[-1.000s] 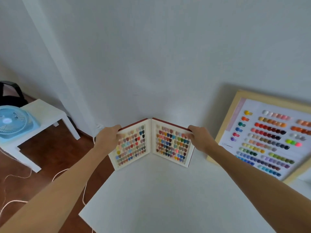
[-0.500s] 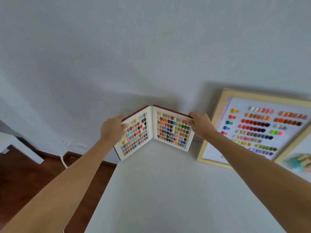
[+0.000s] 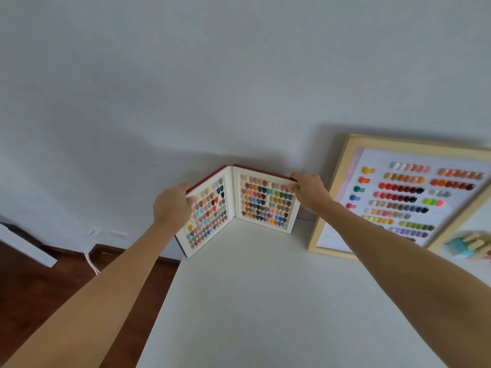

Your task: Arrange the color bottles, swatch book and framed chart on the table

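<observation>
The swatch book (image 3: 261, 203) stands open and upright in a V at the far left corner of the white table (image 3: 265, 301), its two white pages full of small colour chips and its cover dark red. My left hand (image 3: 170, 207) grips the outer edge of the left page. My right hand (image 3: 309, 193) grips the top outer corner of the right page. The framed chart (image 3: 398, 197), in a pale wooden frame with rows of colour dots, leans against the wall to the right of the book. A few pastel color bottles (image 3: 470, 247) show, blurred, at the right edge.
A plain white wall (image 3: 239, 88) rises right behind the table. Left of the table lies dark wooden floor (image 3: 39, 288) with a white cable (image 3: 90, 258) running from a wall socket. A white furniture edge (image 3: 24, 245) pokes in at the far left.
The view has swung up and to the right, so the fan and side table have left the picture and the bottles have come in. Both hands stay on the standing book.
</observation>
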Tool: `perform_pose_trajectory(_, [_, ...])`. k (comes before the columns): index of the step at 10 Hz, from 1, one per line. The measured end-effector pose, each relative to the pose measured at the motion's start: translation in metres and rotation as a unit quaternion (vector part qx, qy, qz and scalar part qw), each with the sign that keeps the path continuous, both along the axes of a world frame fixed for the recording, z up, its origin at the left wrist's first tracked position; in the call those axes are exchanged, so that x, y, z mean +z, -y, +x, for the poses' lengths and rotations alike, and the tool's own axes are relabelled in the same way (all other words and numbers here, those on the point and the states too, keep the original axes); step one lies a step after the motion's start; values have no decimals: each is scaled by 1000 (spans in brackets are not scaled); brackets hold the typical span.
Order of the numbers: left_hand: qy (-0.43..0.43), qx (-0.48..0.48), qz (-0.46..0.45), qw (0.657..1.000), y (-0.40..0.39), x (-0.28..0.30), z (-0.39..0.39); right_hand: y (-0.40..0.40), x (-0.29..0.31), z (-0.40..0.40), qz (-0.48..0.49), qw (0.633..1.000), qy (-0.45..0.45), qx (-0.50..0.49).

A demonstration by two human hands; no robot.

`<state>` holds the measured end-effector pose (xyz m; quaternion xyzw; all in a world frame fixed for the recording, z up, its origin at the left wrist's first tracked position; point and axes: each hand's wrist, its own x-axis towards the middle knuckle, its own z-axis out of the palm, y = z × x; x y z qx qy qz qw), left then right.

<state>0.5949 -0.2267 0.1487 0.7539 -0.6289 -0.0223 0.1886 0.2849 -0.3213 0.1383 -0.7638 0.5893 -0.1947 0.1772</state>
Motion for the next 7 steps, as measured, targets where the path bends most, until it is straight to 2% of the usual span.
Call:
perform_pose_trajectory(5, [-18, 35, 15, 999, -13, 5, -5, 0, 11, 16, -7, 999, 7, -43])
perform_pose_trajectory(6, [-11, 36, 8, 999, -15, 6, -8, -13, 16, 12, -37, 998, -3, -43])
perform_pose_trajectory(7, [34, 33, -39, 998, -18, 9, -17, -33, 25, 8, -79, 997, -7, -25])
